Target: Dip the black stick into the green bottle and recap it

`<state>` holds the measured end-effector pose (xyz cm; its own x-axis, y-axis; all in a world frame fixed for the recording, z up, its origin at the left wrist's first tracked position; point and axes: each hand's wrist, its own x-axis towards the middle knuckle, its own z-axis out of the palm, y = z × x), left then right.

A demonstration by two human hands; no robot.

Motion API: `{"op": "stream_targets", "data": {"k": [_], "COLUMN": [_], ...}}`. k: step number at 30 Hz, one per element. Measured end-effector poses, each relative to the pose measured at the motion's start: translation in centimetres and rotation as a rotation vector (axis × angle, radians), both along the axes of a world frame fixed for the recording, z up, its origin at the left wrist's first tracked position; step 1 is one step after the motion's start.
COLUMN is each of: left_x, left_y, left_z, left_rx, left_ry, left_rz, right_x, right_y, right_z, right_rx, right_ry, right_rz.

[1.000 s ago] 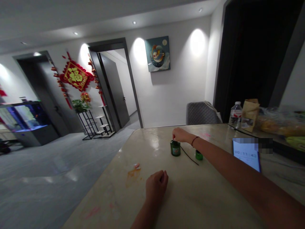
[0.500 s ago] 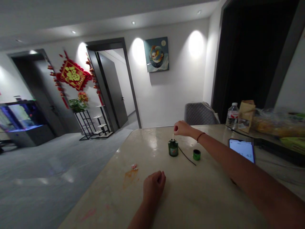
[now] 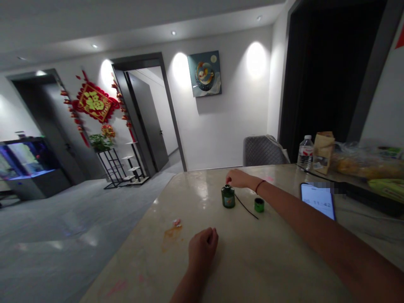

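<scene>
Marble table (image 3: 259, 256), right hand (image 3: 239, 178) back atop green bottle (image 3: 228, 197)

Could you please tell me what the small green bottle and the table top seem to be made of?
The bottle looks like glossy green glass, judging by the bright shine on its shoulder, though hard plastic can't be ruled out. The table top looks like polished stone, perhaps marble, given its pale cloudy veining and glossy reflections of the ceiling lights.

A dark green bottle (image 3: 227, 197) with an orange label (image 3: 228, 202) stands beside a bright green cap (image 3: 259, 205) on a cream marble tabletop (image 3: 268, 263).
</scene>
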<state>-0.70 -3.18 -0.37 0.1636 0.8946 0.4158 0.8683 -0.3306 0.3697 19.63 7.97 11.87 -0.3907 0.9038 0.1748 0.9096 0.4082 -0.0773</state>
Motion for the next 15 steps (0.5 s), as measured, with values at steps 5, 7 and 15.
{"op": "stream_targets", "data": {"k": [5, 7, 15], "left_x": [0.01, 0.02, 0.08], "left_y": [-0.03, -0.04, -0.12], "left_z": [0.08, 0.08, 0.2], "left_rx": [-0.025, -0.033, -0.036], "left_ry": [0.0, -0.003, -0.031], "left_rz": [-0.007, -0.008, -0.007], "right_x": [-0.45, -0.36, -0.85], "right_y": [0.62, 0.7, 0.26], "right_z": [-0.47, -0.61, -1.11], "right_rx": [-0.044, -0.045, 0.021], "right_ry": [-0.063, -0.079, -0.108], "right_rz": [0.006, 0.005, -0.05]}}
